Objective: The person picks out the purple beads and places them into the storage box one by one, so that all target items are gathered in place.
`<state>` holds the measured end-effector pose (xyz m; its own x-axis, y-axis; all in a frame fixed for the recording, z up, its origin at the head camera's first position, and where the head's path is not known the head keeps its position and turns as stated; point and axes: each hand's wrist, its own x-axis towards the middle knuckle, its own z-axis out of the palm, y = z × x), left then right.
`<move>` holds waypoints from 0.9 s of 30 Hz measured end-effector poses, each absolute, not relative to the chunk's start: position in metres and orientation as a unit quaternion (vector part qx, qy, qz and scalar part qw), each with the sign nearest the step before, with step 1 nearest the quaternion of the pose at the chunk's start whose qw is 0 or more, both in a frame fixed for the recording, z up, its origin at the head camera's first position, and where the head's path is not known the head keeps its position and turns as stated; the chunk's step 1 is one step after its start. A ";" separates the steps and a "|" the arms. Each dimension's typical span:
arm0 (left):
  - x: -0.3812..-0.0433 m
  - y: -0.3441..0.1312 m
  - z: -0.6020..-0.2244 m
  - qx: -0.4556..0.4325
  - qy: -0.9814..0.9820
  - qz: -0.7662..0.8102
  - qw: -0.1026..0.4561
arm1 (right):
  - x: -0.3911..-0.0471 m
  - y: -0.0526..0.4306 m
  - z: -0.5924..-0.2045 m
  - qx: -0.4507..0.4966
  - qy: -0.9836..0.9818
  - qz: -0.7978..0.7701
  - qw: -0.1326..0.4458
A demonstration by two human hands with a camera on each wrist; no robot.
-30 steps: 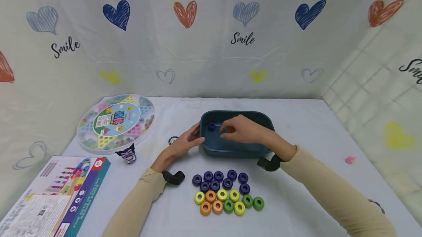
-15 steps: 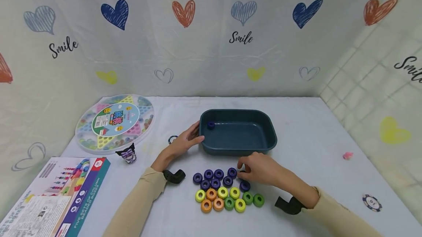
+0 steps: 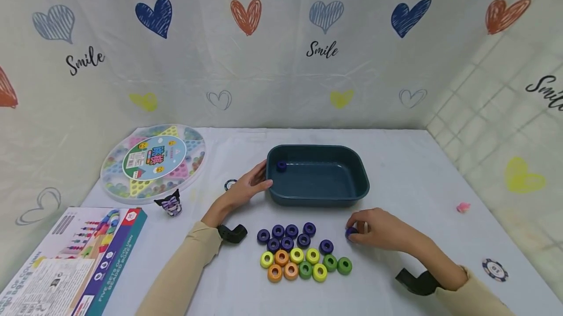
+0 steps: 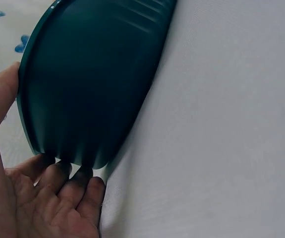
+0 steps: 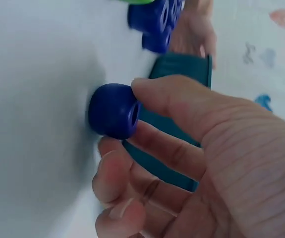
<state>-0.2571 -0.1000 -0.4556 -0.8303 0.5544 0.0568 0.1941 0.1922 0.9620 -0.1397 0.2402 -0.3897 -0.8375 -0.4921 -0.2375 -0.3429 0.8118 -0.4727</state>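
My right hand [image 3: 380, 229] pinches a dark blue bead [image 5: 113, 111] between thumb and fingers, low over the white tabletop, to the right of the bead group. My left hand [image 3: 242, 190] holds the left end of a dark teal tray [image 3: 320, 199], thumb near its front corner and fingers along its side. In the left wrist view the fingertips [image 4: 83, 173] meet the tray's edge. Inside the tray, at the left, lies one dark blue bead [image 3: 281, 166]. In front of it are several blue beads [image 3: 292, 231] above rows of yellow [image 3: 296, 256], orange [image 3: 291, 271] and green beads [image 3: 344, 265].
At the left lie a round Chinese checkers set [image 3: 154, 162], a small black-and-purple figure [image 3: 170, 204] and a flat printed box [image 3: 75, 257]. A poker chip [image 3: 495, 270] and a pink trinket [image 3: 463, 207] lie at the right; another chip [image 3: 230, 184] is by the left hand.
My right hand has come back from over the tray to the blue beads, then carried one off to the right. The left hand stays at the tray.
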 end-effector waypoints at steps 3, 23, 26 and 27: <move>-0.258 -0.100 -0.455 0.249 0.756 0.585 0.155 | -0.137 0.256 -0.392 -0.226 0.928 -0.234 0.183; -0.257 -0.099 -0.454 0.254 0.749 0.593 0.154 | -0.186 0.253 -0.344 -0.242 0.912 -0.289 0.160; -0.258 -0.100 -0.456 0.248 0.751 0.593 0.153 | -0.208 0.237 -0.338 -0.247 0.911 -0.286 0.166; -0.258 -0.100 -0.456 0.246 0.751 0.593 0.154 | -0.216 0.231 -0.338 -0.249 0.909 -0.287 0.171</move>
